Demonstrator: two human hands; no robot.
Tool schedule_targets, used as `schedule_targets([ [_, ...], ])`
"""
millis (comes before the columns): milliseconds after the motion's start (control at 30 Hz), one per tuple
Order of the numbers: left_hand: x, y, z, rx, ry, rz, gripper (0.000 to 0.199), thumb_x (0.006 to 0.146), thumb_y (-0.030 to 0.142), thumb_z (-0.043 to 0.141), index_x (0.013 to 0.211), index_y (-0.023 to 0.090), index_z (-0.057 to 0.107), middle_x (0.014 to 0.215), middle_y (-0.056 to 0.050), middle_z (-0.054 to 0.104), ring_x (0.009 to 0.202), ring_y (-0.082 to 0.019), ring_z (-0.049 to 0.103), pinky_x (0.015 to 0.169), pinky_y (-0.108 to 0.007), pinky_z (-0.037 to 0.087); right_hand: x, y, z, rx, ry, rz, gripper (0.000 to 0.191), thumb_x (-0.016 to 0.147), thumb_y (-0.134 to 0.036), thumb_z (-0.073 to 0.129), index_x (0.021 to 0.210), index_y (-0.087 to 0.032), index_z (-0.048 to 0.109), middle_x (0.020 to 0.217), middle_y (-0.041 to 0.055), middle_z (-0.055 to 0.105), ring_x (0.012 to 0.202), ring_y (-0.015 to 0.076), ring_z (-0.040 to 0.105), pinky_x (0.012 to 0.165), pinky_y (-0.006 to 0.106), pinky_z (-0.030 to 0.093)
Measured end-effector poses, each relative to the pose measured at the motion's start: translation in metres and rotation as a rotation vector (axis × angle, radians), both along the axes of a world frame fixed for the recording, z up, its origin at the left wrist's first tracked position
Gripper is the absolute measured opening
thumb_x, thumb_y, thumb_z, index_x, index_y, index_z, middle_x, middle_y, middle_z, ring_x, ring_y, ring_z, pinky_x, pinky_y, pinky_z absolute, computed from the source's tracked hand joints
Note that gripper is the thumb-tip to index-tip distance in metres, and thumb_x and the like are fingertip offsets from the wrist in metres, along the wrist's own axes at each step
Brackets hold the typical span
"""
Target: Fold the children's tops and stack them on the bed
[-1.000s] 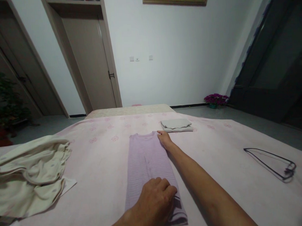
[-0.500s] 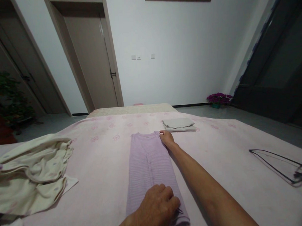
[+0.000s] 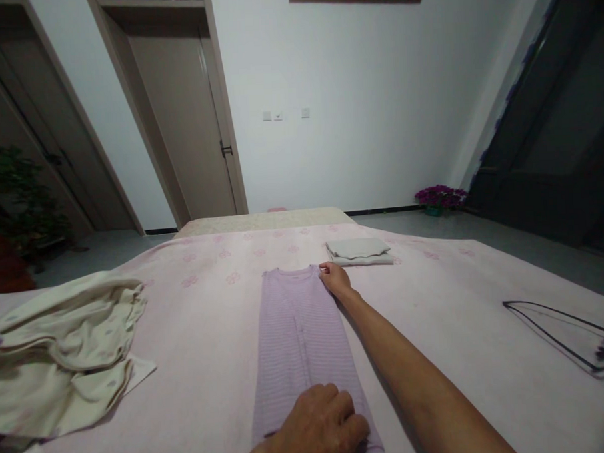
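A lilac striped knit top [image 3: 296, 327] lies folded into a long narrow strip, its neckline facing away from me. My right hand [image 3: 335, 278] reaches to the far right and pinches the top's shoulder corner. Near the bottom edge of the view, my left hand [image 3: 323, 422] rests over the lower part of the top. Its fingers are curled down onto the fabric; the fingertips are hidden beneath it. Just beyond my right hand sits a folded light grey cloth [image 3: 358, 249].
All this lies on a pink flowered bedsheet [image 3: 202, 351]. A crumpled cream garment [image 3: 67, 350] is heaped at the left, with a white piece poking out. A black wire hanger [image 3: 552, 336] lies at the right. Purple flowers [image 3: 439, 197] stand by the far wall.
My left hand has slid slightly down and to the right over the lower part of the top. My right hand stays at the shoulder corner.
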State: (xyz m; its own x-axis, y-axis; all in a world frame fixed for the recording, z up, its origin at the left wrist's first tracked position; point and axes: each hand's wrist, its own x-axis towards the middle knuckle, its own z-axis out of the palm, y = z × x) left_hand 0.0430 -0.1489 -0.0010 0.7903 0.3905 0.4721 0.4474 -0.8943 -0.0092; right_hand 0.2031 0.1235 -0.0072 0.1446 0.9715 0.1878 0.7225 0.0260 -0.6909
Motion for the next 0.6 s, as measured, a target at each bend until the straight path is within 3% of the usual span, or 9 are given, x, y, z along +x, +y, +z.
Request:
schedule_targets([
  [100, -0.001, -0.002, 0.003, -0.134, -0.037, -0.004, 0.011, 0.088, 0.032, 0.069, 0.087, 0.022, 0.065, 0.072, 0.000, 0.062, 0.064, -0.015, 0.055, 0.054, -0.025, 0.037, 0.000, -0.001, -0.001, 0.006, -0.007, -0.008, 0.036, 0.079, -0.017, 0.066, 0.115, -0.022, 0.070, 0.096, 0.0023, 0.075, 0.089, 0.0171, 0.067, 0.074, 0.024, 0.044],
  [200, -0.006, 0.001, 0.020, -0.351, -0.160, 0.033, 0.008, 0.091, 0.025, 0.063, 0.095, 0.022, 0.069, 0.077, -0.001, 0.066, 0.068, -0.014, 0.061, 0.059, -0.022, 0.043, 0.000, -0.002, -0.001, 0.010, -0.004, -0.019, 0.039, 0.078, -0.019, 0.068, 0.117, -0.022, 0.068, 0.094, 0.0017, 0.075, 0.086, 0.0166, 0.067, 0.071, 0.023, 0.043],
  [367, -0.026, 0.043, 0.052, -0.504, -0.402, 0.405, 0.019, 0.093, 0.018, 0.055, 0.106, 0.020, 0.069, 0.095, -0.005, 0.070, 0.087, -0.018, 0.067, 0.081, -0.028, 0.050, 0.002, -0.005, 0.001, 0.012, 0.010, -0.008, 0.034, 0.079, -0.021, 0.068, 0.113, -0.021, 0.069, 0.086, -0.0009, 0.074, 0.080, 0.0143, 0.067, 0.067, 0.022, 0.042],
  [467, -0.033, 0.081, 0.052, -0.481, -0.363, 0.625, 0.031, 0.095, 0.025, 0.054, 0.122, 0.017, 0.064, 0.114, -0.012, 0.068, 0.101, -0.023, 0.066, 0.091, -0.034, 0.049, 0.003, -0.006, 0.002, 0.017, 0.008, -0.008, 0.030, 0.082, -0.022, 0.066, 0.111, -0.022, 0.070, 0.088, -0.0002, 0.074, 0.082, 0.0145, 0.067, 0.068, 0.023, 0.042],
  [600, -0.035, 0.112, 0.041, -0.580, -0.286, 0.741, 0.040, 0.094, 0.025, 0.053, 0.133, 0.016, 0.058, 0.120, -0.013, 0.068, 0.108, -0.024, 0.066, 0.092, -0.033, 0.048, 0.004, -0.004, 0.001, 0.012, -0.006, -0.012, 0.029, 0.084, -0.026, 0.065, 0.113, -0.024, 0.071, 0.092, 0.0003, 0.075, 0.084, 0.0151, 0.067, 0.069, 0.023, 0.042],
])
